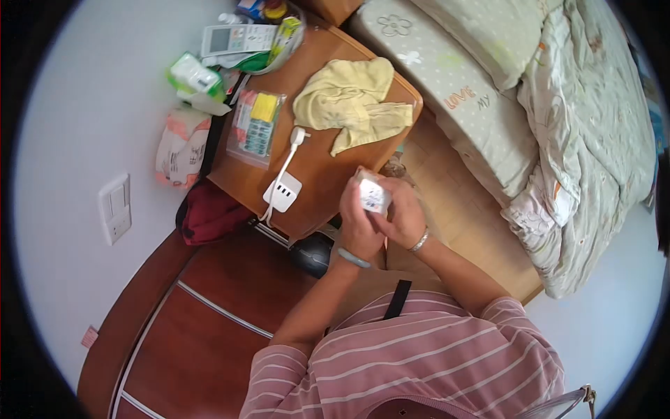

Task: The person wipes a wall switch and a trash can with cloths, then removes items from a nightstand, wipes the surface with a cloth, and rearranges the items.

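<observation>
Between my two hands is a small white box-like object (373, 196) with dark markings on its upper face; the print is too blurred to read. The fingers of my left hand (358, 225) are wrapped along its left side. On its right, my right hand (407, 215) closes against it, with the thumb low near its bottom edge. Both hands hold it just off the near right edge of the wooden table (322, 183). A white power strip (283, 192) with its cord and plug lies on that table, left of my hands.
A yellow cloth (349, 98) and a clear bag of small packs (257, 126) lie on the table. A basket (283, 59) of items, including a white remote (239, 40), stands at the back left. To the right is a bed (453, 77) with rumpled bedding.
</observation>
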`<state>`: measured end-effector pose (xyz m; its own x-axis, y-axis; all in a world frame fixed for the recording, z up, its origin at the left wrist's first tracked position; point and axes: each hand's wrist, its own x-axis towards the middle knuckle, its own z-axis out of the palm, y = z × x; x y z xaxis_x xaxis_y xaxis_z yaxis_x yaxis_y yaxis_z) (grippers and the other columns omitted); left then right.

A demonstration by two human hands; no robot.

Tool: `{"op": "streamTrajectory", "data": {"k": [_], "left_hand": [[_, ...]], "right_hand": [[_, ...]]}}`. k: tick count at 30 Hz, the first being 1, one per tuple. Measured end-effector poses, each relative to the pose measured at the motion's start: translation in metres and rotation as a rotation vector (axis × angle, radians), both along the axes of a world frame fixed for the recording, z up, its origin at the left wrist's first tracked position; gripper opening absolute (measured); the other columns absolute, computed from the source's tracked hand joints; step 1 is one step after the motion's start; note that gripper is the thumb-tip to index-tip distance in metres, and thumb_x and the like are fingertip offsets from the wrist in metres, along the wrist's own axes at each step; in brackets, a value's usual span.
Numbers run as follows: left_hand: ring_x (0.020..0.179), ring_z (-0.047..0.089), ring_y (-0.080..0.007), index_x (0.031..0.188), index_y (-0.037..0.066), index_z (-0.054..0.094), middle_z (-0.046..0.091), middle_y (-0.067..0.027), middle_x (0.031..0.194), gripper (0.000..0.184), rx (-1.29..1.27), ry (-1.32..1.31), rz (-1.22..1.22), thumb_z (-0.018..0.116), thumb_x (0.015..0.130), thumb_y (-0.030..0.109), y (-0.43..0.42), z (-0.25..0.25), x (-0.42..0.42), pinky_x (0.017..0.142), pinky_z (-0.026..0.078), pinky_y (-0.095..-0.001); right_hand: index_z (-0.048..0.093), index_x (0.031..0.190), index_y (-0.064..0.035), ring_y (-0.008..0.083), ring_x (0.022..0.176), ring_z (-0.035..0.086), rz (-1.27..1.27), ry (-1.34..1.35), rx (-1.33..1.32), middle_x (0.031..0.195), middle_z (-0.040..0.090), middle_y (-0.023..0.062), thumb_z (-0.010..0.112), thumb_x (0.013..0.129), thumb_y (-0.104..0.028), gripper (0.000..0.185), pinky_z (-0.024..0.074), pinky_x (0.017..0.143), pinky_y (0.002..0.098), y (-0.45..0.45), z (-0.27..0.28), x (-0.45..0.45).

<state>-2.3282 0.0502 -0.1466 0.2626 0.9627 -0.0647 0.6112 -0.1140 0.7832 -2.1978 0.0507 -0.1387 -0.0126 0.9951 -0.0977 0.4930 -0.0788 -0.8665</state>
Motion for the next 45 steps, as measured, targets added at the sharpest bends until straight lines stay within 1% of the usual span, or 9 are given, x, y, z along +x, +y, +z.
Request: {"op": "streamTrajectory", "data": {"k": [9, 12, 15, 20, 25, 32, 40, 42, 45], "left_hand": [[0.115, 0.039, -0.0396, 0.132, -0.004, 0.028, 0.037, -0.0237, 0.123, 0.077, -0.021, -0.018, 0.498, 0.071, 0.072, 0.016, -0.024, -0.036, -0.079, 0.097, 0.032, -0.0448], [0.115, 0.038, -0.0393, 0.132, -0.004, 0.027, 0.035, -0.0234, 0.125, 0.079, 0.029, 0.154, 0.474, 0.073, 0.071, 0.015, -0.033, -0.032, -0.088, 0.098, 0.032, -0.045], [0.119, 0.035, -0.0413, 0.133, -0.004, 0.024, 0.032, -0.0256, 0.129, 0.087, -0.012, 0.148, 0.525, 0.077, 0.066, 0.013, -0.037, -0.03, -0.089, 0.099, 0.032, -0.0471], [0.122, 0.03, -0.0401, 0.135, -0.003, 0.021, 0.029, -0.0244, 0.131, 0.095, -0.095, 0.132, 0.595, 0.079, 0.061, 0.009, -0.042, -0.03, -0.091, 0.101, 0.029, -0.0472], [0.122, 0.03, -0.0425, 0.136, -0.004, 0.018, 0.026, -0.0264, 0.133, 0.1, -0.159, 0.174, 0.587, 0.081, 0.059, 0.012, -0.035, -0.019, -0.09, 0.102, 0.028, -0.0488], [0.125, 0.03, -0.0341, 0.137, -0.001, 0.018, 0.028, -0.0196, 0.135, 0.091, -0.081, 0.072, 0.661, 0.072, 0.064, 0.008, -0.04, 0.02, -0.099, 0.101, 0.03, -0.0423], [0.117, 0.043, -0.026, 0.127, -0.001, 0.039, 0.038, -0.0154, 0.13, 0.045, -0.272, -0.576, 0.604, 0.056, 0.086, 0.007, 0.114, 0.032, -0.102, 0.098, 0.037, -0.0354], [0.117, 0.043, -0.0256, 0.128, -0.001, 0.038, 0.039, -0.0154, 0.129, 0.049, -0.378, -0.719, 0.644, 0.06, 0.086, 0.013, 0.165, -0.001, -0.092, 0.098, 0.038, -0.0346], [0.113, 0.046, -0.026, 0.129, -0.002, 0.034, 0.043, -0.0155, 0.126, 0.055, -0.296, -0.542, 0.665, 0.061, 0.084, 0.013, 0.228, -0.033, -0.082, 0.094, 0.04, -0.0333]], "right_hand": [[0.046, 0.12, -0.0031, 0.0341, 0.105, 0.052, 0.399, 0.066, -0.065, 0.117, 0.052, 0.0172, 0.074, 0.065, -0.017, 0.063, 0.0456, 0.087, 0.039, 0.023, -0.021, -0.079], [0.051, 0.116, -0.004, 0.0331, 0.105, 0.053, 0.453, 0.09, -0.014, 0.114, 0.054, 0.016, 0.071, 0.071, -0.016, 0.051, 0.0468, 0.085, 0.039, 0.034, -0.016, -0.077], [0.056, 0.108, -0.0043, 0.033, 0.101, 0.055, 0.334, 0.112, -0.014, 0.108, 0.057, 0.0138, 0.067, 0.075, -0.015, 0.036, 0.0473, 0.085, 0.0376, 0.065, -0.008, -0.06], [0.058, 0.105, 0.0012, 0.0109, 0.083, 0.059, -0.156, 0.274, -0.222, 0.096, 0.06, 0.0073, 0.059, 0.086, -0.015, 0.024, 0.0499, 0.065, 0.026, 0.16, -0.014, -0.035], [0.035, 0.126, 0.0034, 0.0176, 0.064, 0.061, -0.31, 0.615, -0.468, 0.083, 0.061, 0.0109, 0.059, 0.083, -0.021, 0.055, 0.0513, 0.054, 0.0278, 0.269, -0.032, -0.056], [0.027, 0.136, -0.0011, 0.0205, 0.066, 0.062, -0.346, 0.435, -0.635, 0.089, 0.061, 0.0126, 0.059, 0.079, -0.016, 0.067, 0.054, 0.05, 0.033, 0.31, -0.049, -0.085], [0.023, 0.14, -0.0097, 0.0214, 0.078, 0.063, -0.238, 0.429, -0.583, 0.104, 0.058, 0.0127, 0.059, 0.076, -0.01, 0.073, 0.0544, 0.051, 0.0347, 0.331, -0.061, -0.062], [0.027, 0.139, -0.0101, 0.0209, 0.075, 0.062, -0.295, 0.52, -0.567, 0.102, 0.058, 0.0114, 0.057, 0.076, -0.007, 0.07, 0.0543, 0.053, 0.0335, 0.333, -0.065, -0.066], [0.029, 0.138, -0.0099, 0.0201, 0.07, 0.062, -0.281, 0.614, -0.537, 0.099, 0.06, 0.0107, 0.055, 0.074, -0.003, 0.069, 0.0538, 0.053, 0.0318, 0.335, -0.07, -0.066]]}}
